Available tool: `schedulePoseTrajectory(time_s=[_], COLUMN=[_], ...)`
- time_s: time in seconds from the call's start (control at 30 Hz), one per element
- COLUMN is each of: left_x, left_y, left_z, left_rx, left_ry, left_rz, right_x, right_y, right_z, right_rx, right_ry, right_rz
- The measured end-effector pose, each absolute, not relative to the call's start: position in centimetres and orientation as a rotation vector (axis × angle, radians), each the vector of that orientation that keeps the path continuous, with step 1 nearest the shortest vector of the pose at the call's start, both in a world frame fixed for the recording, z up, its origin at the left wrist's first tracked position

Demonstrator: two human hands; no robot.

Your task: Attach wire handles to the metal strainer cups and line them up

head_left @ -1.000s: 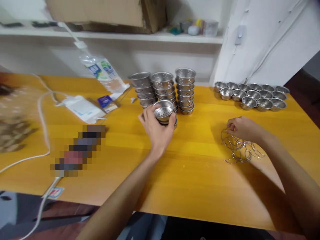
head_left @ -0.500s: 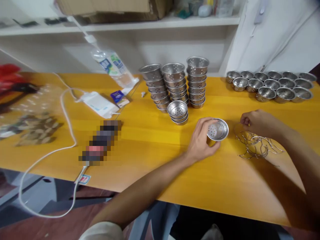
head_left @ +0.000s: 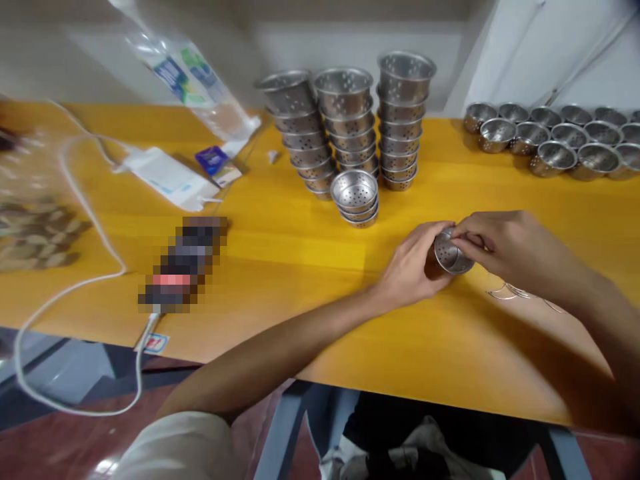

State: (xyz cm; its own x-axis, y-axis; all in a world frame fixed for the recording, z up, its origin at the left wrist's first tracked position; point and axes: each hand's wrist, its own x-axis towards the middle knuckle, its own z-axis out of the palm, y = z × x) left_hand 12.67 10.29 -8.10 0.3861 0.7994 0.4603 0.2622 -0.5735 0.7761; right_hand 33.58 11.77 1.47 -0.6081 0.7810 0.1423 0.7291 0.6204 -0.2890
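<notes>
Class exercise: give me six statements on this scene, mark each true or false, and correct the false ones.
1. The left hand holds a cup with small holes. True.
2. The right hand is over the short stack. False: it is at the held cup.
3. Three tall stacks stand behind the short stack. True.
4. The wires lie left of the left hand. False: they lie to its right, partly hidden by the right hand.
5. The rows of cups stand open side up. True.
6. The blue packet lies right of the tall stacks. False: it lies left of them.
</notes>
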Motion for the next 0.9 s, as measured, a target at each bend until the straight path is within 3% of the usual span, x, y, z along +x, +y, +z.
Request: schedulePoseTrajectory(time_s=[0.33,0.9], left_x=[12.5,11.8], left_y=[9.7,10.2], left_z=[-7.6,-7.5], left_rx=[1.910,1.611], left_ry=[0.926,0.946], left_rz=[1.183,1.212], right_x=[34.1,33.1], right_y=[12.1,12.3], right_z=[-0.5,0.3], right_rx=[-1.200,-1.290], right_ry=[-2.542,-2.400], right_rz=[0.009,0.171])
